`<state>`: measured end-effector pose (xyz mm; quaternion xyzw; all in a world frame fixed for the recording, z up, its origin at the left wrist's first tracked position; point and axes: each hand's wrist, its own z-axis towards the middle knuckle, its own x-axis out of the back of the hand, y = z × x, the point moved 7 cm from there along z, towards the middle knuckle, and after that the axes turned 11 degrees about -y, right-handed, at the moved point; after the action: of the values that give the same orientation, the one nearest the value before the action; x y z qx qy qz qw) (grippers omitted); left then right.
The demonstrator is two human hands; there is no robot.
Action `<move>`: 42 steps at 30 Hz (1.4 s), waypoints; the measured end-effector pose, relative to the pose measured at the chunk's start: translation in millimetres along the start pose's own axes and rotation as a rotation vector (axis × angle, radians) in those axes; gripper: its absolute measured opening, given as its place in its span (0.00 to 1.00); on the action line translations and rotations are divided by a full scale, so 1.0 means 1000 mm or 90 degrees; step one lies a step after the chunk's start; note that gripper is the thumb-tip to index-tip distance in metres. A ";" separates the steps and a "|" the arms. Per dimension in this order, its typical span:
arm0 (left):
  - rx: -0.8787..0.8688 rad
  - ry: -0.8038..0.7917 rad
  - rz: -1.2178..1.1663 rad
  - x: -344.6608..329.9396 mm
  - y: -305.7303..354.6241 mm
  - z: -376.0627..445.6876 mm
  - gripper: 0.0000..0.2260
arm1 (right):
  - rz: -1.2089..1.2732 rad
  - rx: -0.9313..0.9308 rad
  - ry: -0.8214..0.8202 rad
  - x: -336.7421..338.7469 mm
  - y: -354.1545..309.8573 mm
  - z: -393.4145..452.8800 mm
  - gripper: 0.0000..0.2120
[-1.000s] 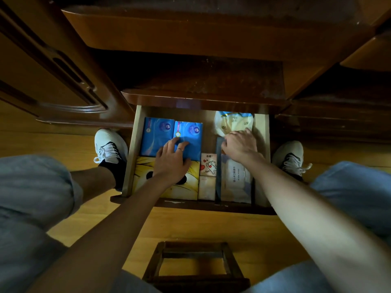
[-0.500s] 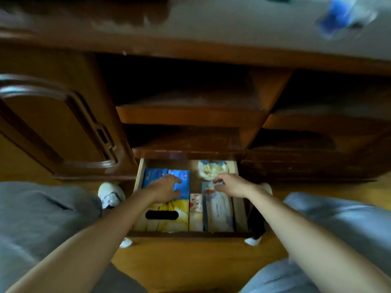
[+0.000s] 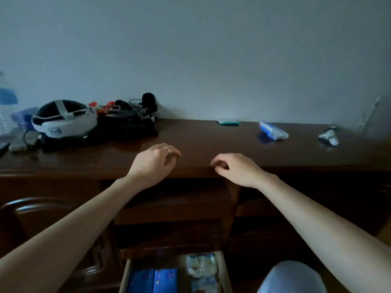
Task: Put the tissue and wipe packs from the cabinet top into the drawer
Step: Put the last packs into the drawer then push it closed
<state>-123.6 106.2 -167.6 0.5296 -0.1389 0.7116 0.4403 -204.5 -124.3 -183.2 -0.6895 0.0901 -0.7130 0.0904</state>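
Observation:
My left hand [image 3: 153,162] and my right hand [image 3: 234,168] hover over the front edge of the dark wooden cabinet top [image 3: 201,142], fingers loosely curled, holding nothing. On the top, to the right, lie a blue-and-white pack [image 3: 273,131], a flat teal pack [image 3: 229,122] near the wall and a small silvery pack [image 3: 328,136]. Below, the open drawer [image 3: 124,275] holds two blue packs [image 3: 153,280] and a pale crinkled pack [image 3: 202,265].
A white-and-black headset [image 3: 63,119] and a tangle of black cables and gear [image 3: 131,117] fill the left of the cabinet top. A water bottle [image 3: 5,106] stands at the far left. My knee [image 3: 292,278] is beside the drawer.
Both hands have lifted out of the drawer up to the cabinet top's front edge, and my view has swung up from the drawer to the top and wall.

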 end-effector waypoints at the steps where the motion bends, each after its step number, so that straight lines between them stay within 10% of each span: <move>1: 0.006 -0.017 0.009 0.000 -0.003 0.016 0.10 | -0.017 -0.019 -0.004 0.008 0.009 0.008 0.13; 15: 0.052 -0.241 0.136 -0.125 -0.016 0.212 0.18 | -0.115 -0.127 0.094 0.036 0.132 0.100 0.17; 23: 0.018 -0.171 0.135 -0.177 0.002 0.312 0.21 | -0.131 -0.190 0.208 0.051 0.223 0.154 0.11; 31: 0.043 -0.132 0.093 -0.233 0.003 0.418 0.26 | -0.166 -0.567 0.073 0.058 0.346 0.187 0.37; 42: 0.027 -0.285 0.103 -0.293 0.005 0.501 0.26 | -0.101 -0.517 -0.006 0.046 0.373 0.209 0.36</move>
<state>204.2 -369.8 -221.8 0.6707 -0.2597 0.6121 0.3288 4.9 -497.2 -226.3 -0.6772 0.3105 -0.6210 -0.2436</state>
